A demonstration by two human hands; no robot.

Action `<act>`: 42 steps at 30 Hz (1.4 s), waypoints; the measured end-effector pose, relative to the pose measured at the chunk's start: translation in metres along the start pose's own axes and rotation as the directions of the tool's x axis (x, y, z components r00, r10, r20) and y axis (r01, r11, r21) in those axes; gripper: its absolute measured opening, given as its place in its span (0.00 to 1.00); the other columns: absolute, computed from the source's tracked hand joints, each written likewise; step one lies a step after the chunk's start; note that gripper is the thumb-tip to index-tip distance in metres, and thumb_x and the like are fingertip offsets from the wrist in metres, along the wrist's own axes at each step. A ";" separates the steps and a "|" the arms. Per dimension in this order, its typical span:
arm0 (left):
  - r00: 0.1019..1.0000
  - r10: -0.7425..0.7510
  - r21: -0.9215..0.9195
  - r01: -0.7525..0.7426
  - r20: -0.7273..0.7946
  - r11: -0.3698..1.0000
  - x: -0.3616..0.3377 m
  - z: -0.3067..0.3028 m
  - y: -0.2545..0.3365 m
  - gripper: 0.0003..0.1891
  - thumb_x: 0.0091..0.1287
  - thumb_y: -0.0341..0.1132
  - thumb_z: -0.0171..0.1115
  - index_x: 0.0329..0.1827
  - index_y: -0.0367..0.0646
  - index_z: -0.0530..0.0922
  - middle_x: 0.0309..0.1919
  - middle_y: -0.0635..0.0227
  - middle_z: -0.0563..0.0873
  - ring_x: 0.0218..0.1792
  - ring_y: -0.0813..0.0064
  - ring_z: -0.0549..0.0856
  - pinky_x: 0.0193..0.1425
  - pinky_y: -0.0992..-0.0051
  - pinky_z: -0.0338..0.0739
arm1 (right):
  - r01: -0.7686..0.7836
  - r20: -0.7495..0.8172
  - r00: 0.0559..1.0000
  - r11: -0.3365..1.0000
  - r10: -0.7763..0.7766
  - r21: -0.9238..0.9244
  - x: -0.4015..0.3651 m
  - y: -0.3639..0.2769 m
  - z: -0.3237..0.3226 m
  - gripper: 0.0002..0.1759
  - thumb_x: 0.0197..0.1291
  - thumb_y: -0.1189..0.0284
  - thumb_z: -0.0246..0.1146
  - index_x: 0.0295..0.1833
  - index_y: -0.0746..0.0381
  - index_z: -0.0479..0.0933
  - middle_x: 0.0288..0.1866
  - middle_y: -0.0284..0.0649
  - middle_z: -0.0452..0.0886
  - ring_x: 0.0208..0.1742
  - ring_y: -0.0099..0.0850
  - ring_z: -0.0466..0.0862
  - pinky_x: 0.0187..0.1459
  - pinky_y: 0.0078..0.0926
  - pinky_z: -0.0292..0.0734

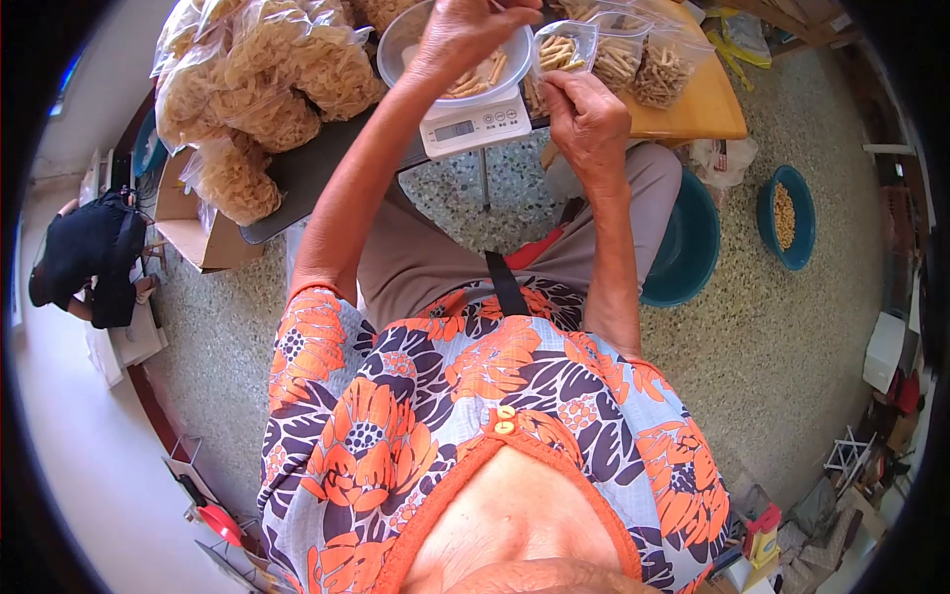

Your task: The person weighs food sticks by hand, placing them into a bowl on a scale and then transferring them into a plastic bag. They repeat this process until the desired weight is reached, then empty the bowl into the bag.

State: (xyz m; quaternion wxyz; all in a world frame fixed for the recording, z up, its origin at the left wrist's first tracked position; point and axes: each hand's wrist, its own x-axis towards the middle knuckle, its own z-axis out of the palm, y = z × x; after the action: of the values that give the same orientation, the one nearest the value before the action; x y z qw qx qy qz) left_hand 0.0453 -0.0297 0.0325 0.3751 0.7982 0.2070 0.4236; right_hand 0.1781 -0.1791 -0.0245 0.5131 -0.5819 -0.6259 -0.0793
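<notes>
My left hand [473, 32] is over a clear plastic bowl [396, 61] at the top edge, its fingers drawn together and partly cut off; what they hold cannot be made out. Short tan sticks [479, 81] lie in the bowl, which rests on a white digital scale [477, 126]. To the right, my right hand [588, 111] pinches the lower edge of a small clear bag [566, 48] with similar sticks inside. More filled bags [661, 75] lie beside it on the wooden table [693, 121].
Large bags of tan, flaky material [267, 69] are piled at the upper left, above a cardboard box [203, 233]. Teal basins [688, 247] stand on the floor at right, one holding small pale pieces [784, 216]. Another person [94, 247] bends over at far left.
</notes>
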 end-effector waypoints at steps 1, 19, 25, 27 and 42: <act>0.997 -0.074 0.039 0.074 0.014 0.997 0.000 -0.009 -0.001 0.05 0.65 0.28 0.73 0.41 0.36 0.89 0.30 0.66 0.90 0.31 0.80 0.86 0.38 0.75 0.82 | -0.002 0.002 1.000 1.000 0.002 0.003 0.001 -0.001 0.000 0.07 0.63 0.72 0.73 0.44 0.61 0.89 0.41 0.45 0.90 0.41 0.44 0.91 0.43 0.37 0.87; 0.945 -0.283 0.652 0.112 0.164 0.750 -0.027 -0.037 -0.020 0.09 0.55 0.39 0.74 0.32 0.43 0.90 0.33 0.54 0.91 0.38 0.53 0.90 0.46 0.55 0.83 | -0.007 0.027 1.000 1.000 0.007 -0.008 0.000 0.000 0.001 0.07 0.63 0.74 0.72 0.46 0.61 0.89 0.42 0.44 0.90 0.42 0.43 0.91 0.46 0.36 0.86; 0.901 -0.426 0.794 0.199 0.081 0.574 -0.025 -0.018 -0.022 0.10 0.54 0.40 0.74 0.32 0.44 0.90 0.35 0.54 0.92 0.41 0.52 0.92 0.46 0.55 0.84 | 0.006 0.034 0.999 1.000 -0.005 -0.020 0.002 0.000 0.000 0.07 0.63 0.74 0.72 0.46 0.61 0.89 0.42 0.44 0.90 0.42 0.44 0.91 0.46 0.36 0.86; 0.813 -0.566 0.821 0.228 0.135 0.523 -0.020 -0.018 -0.009 0.08 0.55 0.39 0.72 0.32 0.44 0.91 0.36 0.54 0.93 0.43 0.53 0.92 0.46 0.56 0.85 | 0.002 0.034 0.999 1.000 -0.002 -0.019 0.001 0.000 0.000 0.07 0.63 0.74 0.72 0.46 0.61 0.89 0.42 0.44 0.90 0.42 0.43 0.91 0.46 0.36 0.86; 0.853 -0.490 0.525 0.337 0.181 0.781 -0.022 -0.037 -0.028 0.15 0.58 0.44 0.73 0.37 0.40 0.91 0.29 0.57 0.91 0.25 0.64 0.88 0.33 0.62 0.83 | 0.011 0.030 0.999 1.000 -0.011 -0.016 0.001 0.002 0.004 0.06 0.63 0.74 0.72 0.45 0.61 0.89 0.41 0.43 0.91 0.41 0.43 0.91 0.45 0.35 0.87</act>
State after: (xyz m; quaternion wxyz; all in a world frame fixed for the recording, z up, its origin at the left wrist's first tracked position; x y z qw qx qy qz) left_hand 0.0020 -0.0102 0.0128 0.2800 0.8548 0.4153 0.1360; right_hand 0.1777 -0.1747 -0.0263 0.4985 -0.5837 -0.6361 -0.0782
